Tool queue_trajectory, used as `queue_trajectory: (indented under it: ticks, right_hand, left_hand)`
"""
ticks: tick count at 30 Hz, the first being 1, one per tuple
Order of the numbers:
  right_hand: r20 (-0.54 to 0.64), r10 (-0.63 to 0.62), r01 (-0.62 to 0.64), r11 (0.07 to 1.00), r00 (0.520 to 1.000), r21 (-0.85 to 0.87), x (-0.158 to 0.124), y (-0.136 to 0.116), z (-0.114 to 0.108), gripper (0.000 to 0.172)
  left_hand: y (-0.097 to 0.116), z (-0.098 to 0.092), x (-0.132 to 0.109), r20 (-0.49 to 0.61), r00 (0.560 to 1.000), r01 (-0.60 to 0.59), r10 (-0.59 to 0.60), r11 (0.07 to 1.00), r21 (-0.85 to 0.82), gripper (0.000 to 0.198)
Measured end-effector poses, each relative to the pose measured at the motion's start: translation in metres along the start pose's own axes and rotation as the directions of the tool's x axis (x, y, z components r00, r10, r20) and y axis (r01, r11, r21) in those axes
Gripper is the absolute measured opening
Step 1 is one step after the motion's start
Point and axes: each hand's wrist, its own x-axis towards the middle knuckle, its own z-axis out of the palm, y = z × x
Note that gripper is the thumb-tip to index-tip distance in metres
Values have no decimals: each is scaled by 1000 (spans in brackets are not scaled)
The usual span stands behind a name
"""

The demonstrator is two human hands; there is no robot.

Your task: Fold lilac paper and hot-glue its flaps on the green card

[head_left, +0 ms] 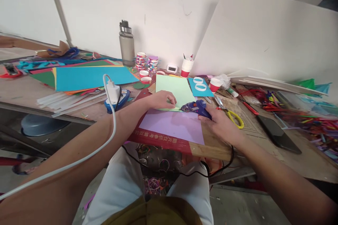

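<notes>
My right hand (215, 119) is wrapped round a blue hot glue gun (196, 108). The gun's nozzle points left, at the near edge of a light green paper sheet (175, 89). My left hand (164, 100) rests on that sheet's near left part, its fingers curled and the fingertips close to the nozzle. Whatever those fingers pinch, if anything, is too small to make out. A purple paper sheet (171, 124) lies partly under the green one, nearer to me. The glue gun's black cord hangs below the table edge, across my lap.
A white charging cable (114, 126) crosses over my left forearm from a plug on a blue power strip (123, 102). Yellow-handled scissors (235, 119) and a black phone (278, 134) lie at right. A bottle (127, 45), paper cups (215, 85) and blue card (95, 77) stand or lie farther back.
</notes>
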Motion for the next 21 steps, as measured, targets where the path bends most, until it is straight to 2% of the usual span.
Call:
queue_trajectory:
  ticks: [5,14,21]
  right_hand:
    - [-5,39,-39,998,999,-51,-4,13,-7,21]
    - [-81,125,-139,973,989,-186,-16,29,-20,19]
    - [-77,162,-174,966,984,-190,-19,44,-24,31]
  left_hand:
    - [0,-1,0,-2,1000,10,-10,1000,-9,14]
    - [1,-1,0,7,999,34,-34,999,-14,16]
    - [2,-1,0,4,1000,26,-26,1000,-4,16]
